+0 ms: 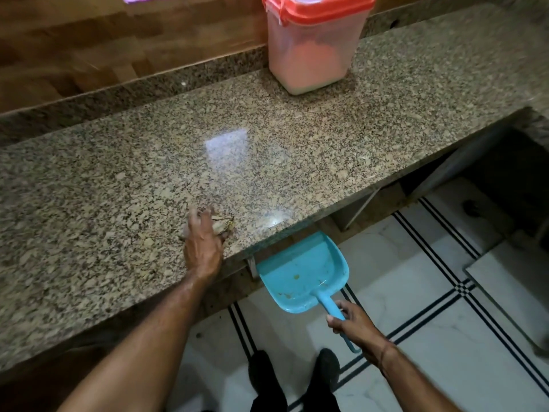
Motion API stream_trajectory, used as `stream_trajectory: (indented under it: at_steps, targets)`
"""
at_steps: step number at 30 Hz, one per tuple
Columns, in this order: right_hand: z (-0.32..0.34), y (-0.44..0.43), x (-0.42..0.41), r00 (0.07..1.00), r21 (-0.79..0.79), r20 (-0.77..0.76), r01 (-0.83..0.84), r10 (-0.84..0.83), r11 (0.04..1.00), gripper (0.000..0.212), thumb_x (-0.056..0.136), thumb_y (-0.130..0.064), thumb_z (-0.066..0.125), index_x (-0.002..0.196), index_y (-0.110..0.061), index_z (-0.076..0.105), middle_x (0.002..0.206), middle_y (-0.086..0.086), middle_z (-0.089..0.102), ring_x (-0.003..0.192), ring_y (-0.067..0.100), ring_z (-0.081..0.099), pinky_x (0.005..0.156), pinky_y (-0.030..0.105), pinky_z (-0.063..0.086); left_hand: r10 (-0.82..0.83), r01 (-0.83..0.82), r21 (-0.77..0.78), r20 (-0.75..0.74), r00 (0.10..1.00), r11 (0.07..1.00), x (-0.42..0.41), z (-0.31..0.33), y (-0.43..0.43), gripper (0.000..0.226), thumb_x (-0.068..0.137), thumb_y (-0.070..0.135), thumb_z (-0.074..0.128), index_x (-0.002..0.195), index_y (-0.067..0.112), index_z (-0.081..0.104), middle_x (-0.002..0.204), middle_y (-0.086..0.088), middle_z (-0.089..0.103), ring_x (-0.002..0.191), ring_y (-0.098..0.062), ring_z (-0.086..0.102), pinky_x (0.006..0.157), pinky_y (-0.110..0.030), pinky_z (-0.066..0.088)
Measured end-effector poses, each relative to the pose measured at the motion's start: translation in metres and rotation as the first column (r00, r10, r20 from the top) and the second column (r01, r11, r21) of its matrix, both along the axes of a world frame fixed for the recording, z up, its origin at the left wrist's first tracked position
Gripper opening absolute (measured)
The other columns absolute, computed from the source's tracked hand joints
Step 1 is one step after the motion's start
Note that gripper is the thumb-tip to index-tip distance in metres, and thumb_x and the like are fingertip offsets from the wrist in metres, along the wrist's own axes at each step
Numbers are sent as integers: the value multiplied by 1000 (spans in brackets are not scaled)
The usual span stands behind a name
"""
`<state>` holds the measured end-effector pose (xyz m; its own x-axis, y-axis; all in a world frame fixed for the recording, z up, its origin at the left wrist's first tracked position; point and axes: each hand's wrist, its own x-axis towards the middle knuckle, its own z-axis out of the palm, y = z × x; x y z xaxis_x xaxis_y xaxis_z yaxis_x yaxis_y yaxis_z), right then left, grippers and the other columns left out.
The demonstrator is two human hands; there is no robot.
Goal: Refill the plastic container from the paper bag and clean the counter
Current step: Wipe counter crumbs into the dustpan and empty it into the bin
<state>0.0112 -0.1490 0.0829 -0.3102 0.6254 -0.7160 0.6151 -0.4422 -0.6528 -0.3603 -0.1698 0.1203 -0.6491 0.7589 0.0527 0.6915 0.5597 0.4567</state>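
Speckled brown-and-beige granite made up the counter before me, with a low granite upstand and a wood-panelled wall behind it. At the back of the counter, well away from my hands, stood the translucent rectangular plastic container. Its red clip-on lid was on, and pale powder showed through its walls.

My left hand lay near the front edge of the counter, on top of a small crumpled brownish wad. I could not tell whether the wad was cloth or paper. The fingers over it were blurred, so I could not tell whether they gripped it or only pressed it down.

My right hand was curled round the handle of a turquoise plastic dustpan. I held it below the counter, its open lip just under the front edge and to the right of my left hand. A few yellowish specks lay in the pan.

Below were a white tiled floor with thin black lines and my black shoes.
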Motion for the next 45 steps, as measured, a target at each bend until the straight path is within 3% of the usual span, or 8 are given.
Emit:
stream_trajectory:
  at_steps: [5, 11, 15, 19, 26, 30, 38, 45]
  targets:
    - [-5, 8, 4, 1000, -6, 3, -1, 1, 1000, 18, 95, -10, 68, 112, -16, 66, 93, 6, 65, 80, 15, 60, 77, 28, 53, 42, -43, 1, 81, 996, 999, -9, 3, -3, 39, 93, 8, 68, 131, 12, 63, 106, -10, 61, 85, -22, 58, 59, -27, 42]
    - [-11, 28, 10, 1000, -11, -20, -1, 1, 1000, 19, 95, -11, 68, 112, -20, 67, 94, 7, 68, 81, 17, 63, 78, 30, 55, 413, -436, 1, 316, 854, 900, -39, 17, 8, 40, 100, 19, 60, 140, 15, 59, 124, -10, 58, 80, -11, 53, 56, -19, 42]
    - [-16, 47, 18, 999, -21, -38, -24, 24, 999, 20, 94, -9, 69, 112, -16, 67, 97, 12, 70, 83, 19, 65, 81, 33, 56, 454, -452, -86, 329, 828, 888, -27, 19, 20, 64, 98, 65, 41, 132, 16, 63, 106, -11, 61, 76, -15, 54, 55, -24, 44]
    - [-13, 69, 28, 997, -49, -50, -66, 64, 997, 16, 94, -7, 68, 106, -19, 65, 101, 17, 70, 81, 19, 64, 81, 34, 55, 430, -467, -8, 401, 809, 884, -1, 13, 35, 47, 94, 57, 58, 126, 24, 68, 110, -9, 70, 81, -22, 66, 62, -32, 58]
    - [-22, 104, 44, 988, -80, -78, -136, 130, 987, 21, 94, -7, 68, 113, -16, 65, 93, 8, 68, 79, 15, 63, 74, 26, 54, 620, -644, 27, 244, 746, 764, 40, 5, 60, 48, 78, 43, 83, 119, 24, 66, 137, -7, 41, 118, -26, 47, 101, -42, 33]
    - [-29, 118, 48, 982, -96, -96, -174, 165, 980, 23, 94, -8, 68, 115, -17, 65, 95, 7, 68, 79, 13, 63, 75, 26, 55, 684, -709, 19, 244, 687, 705, 44, 6, 72, 43, 82, 43, 79, 119, 24, 69, 141, -8, 45, 124, -29, 45, 93, -35, 27]
    - [-32, 132, 48, 975, -124, -113, -205, 191, 971, 20, 96, -11, 66, 114, -21, 63, 101, 9, 66, 84, 14, 62, 81, 29, 55, 510, -511, 39, 46, 859, 858, 55, -4, 83, 19, 94, 37, 69, 107, 23, 66, 109, 1, 63, 86, -15, 54, 60, -24, 33]
    - [-35, 147, 54, 970, -136, -121, -225, 209, 965, 18, 96, -13, 65, 112, -20, 64, 95, 5, 65, 81, 12, 60, 80, 29, 52, 734, -734, -80, -33, 679, 675, 19, -1, 66, 27, 101, 37, 56, 126, 29, 47, 116, -10, 59, 88, -29, 58, 67, -39, 52]
